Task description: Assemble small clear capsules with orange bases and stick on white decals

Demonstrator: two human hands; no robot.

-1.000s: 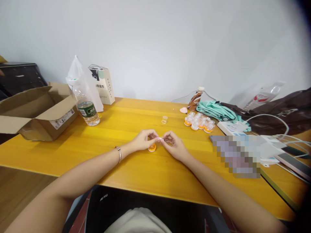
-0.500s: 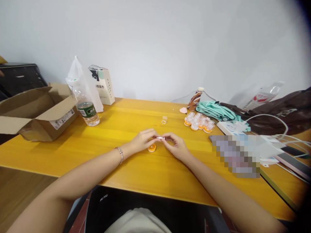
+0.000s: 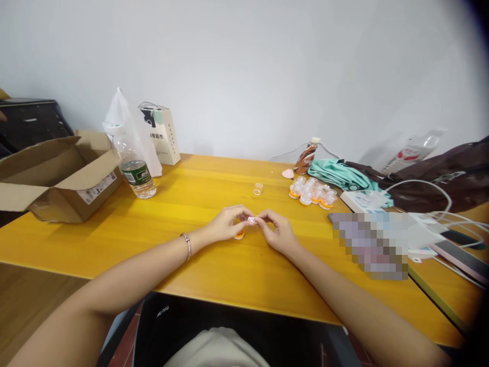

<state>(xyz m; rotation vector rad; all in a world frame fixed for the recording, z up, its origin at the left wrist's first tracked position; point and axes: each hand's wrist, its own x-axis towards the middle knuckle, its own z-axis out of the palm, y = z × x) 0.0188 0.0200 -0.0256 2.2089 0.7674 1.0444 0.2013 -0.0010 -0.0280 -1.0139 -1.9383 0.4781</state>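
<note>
Between the fingertips of both hands is a small white piece with dark marks (image 3: 251, 220), too small to name. My left hand (image 3: 232, 223) pinches it from the left, thumb below and fingers above. From the right, my right hand (image 3: 275, 232) pinches its other side. Just under my left fingers a round orange and white piece (image 3: 239, 234) lies on the table, partly hidden by the hand. Beyond the hands sits a small clear plastic dome (image 3: 258, 189). Farther right stand several clear domes on orange bases (image 3: 312, 192), grouped together.
An open cardboard box (image 3: 72, 178) and a water bottle (image 3: 137, 173) stand at the left. At the back right are a brown drink bottle (image 3: 305, 158), a folded teal cloth (image 3: 342, 174) and a brown bag (image 3: 428, 178). White cables (image 3: 449, 201) and a power strip lie at the right.
The small white piece has been turned, and its marked face now shows. My left hand has shifted slightly, covering more of the orange piece. Other things stay in place.
</note>
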